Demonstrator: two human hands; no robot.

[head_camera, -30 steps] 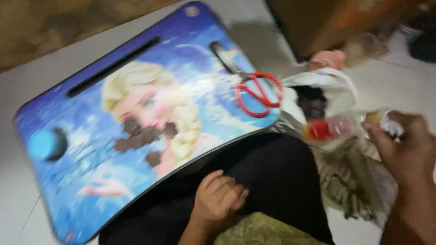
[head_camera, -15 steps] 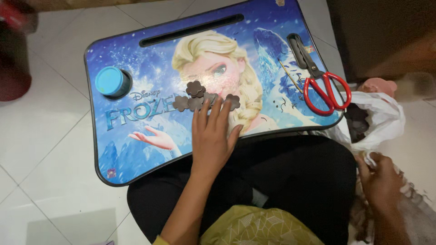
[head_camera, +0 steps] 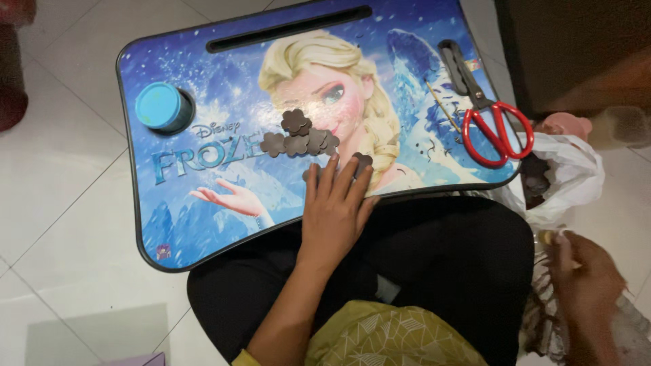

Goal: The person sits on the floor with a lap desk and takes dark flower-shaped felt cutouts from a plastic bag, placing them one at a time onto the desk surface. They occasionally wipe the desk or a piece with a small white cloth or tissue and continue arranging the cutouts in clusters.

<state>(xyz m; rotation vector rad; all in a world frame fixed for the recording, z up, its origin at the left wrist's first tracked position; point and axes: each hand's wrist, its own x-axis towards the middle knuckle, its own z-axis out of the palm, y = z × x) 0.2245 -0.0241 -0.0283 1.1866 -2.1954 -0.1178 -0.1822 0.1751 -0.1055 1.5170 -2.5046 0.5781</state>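
A blue cartoon-printed lap tray [head_camera: 146, 224] rests over my black-clad legs. Several brown flower-shaped cutouts [head_camera: 298, 139] lie clustered at its middle. My left hand [head_camera: 336, 210] lies flat on the tray's near edge, fingers spread, its fingertips touching the nearest cutouts. Red-handled scissors [head_camera: 491, 125] lie at the tray's right end beside a thin stick [head_camera: 442, 112]. My right hand [head_camera: 586, 288] hangs low at the right, just below a white plastic bag [head_camera: 576, 176] holding dark pieces. Its fingers are curled and blurred, and I cannot see what they hold.
A round blue lid [head_camera: 161, 106] sits in the tray's cup hole at the left. A dark box [head_camera: 576, 47] stands at the far right, with a pink object [head_camera: 563, 125] in front of it. White floor tiles [head_camera: 61, 224] surround the tray, and a dark red thing [head_camera: 13, 74] stands at the left edge.
My left hand rose from my lap onto the tray by the cutouts and stays there. My right hand, earlier up by a red-capped bottle, dropped below the bag.
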